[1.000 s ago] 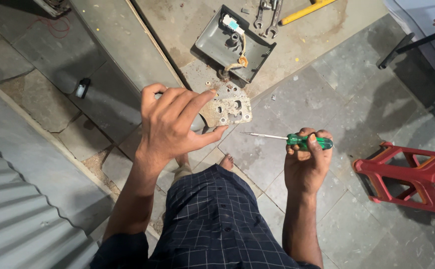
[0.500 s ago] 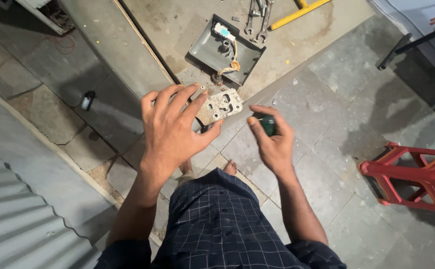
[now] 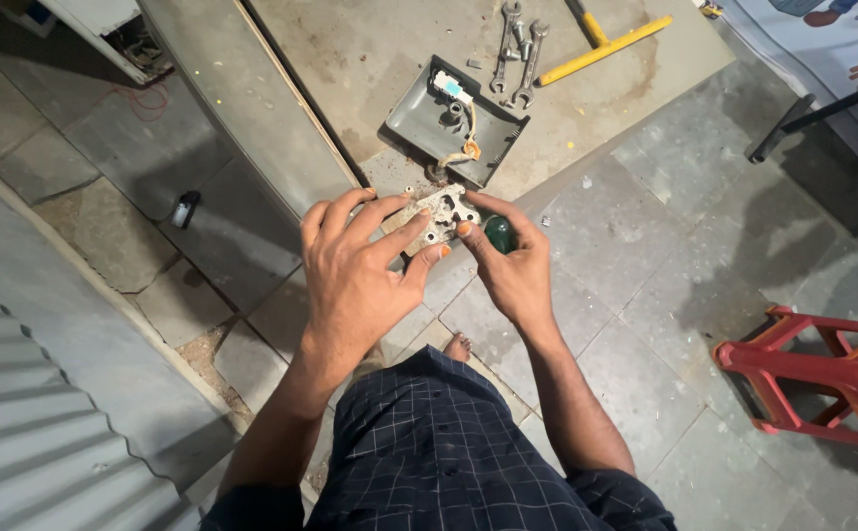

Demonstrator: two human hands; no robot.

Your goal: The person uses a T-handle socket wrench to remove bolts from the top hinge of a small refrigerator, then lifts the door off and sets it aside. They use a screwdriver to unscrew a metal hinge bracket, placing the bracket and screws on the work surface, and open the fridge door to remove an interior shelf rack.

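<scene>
The left hand (image 3: 355,270) is spread wide, its fingers fanned across the back of a small pale metal plate (image 3: 439,218) full of holes, with the thumb hooked under the plate's lower edge, so the hand holds it up in the air above the floor. The right hand (image 3: 512,265) comes in from the other side, its fingertips resting on the plate's right edge while its palm is curled around the dark green handle of a screwdriver (image 3: 499,234); only the handle's end shows, the shaft is hidden.

Just beyond the plate, a grey metal box (image 3: 414,113) lies open on a raised concrete slab (image 3: 350,59), with a white part and orange and white wires inside it. Farther back on the slab lie a few spanners (image 3: 519,44) and a yellow-handled tool (image 3: 606,47). A red plastic stool (image 3: 822,369) stands on the stone floor (image 3: 645,246) well off to the right. A small dark object (image 3: 185,209) lies on the floor to the left. The person's checked dark shorts (image 3: 429,452) fill the lower middle, with a bare toe showing just above them.
</scene>
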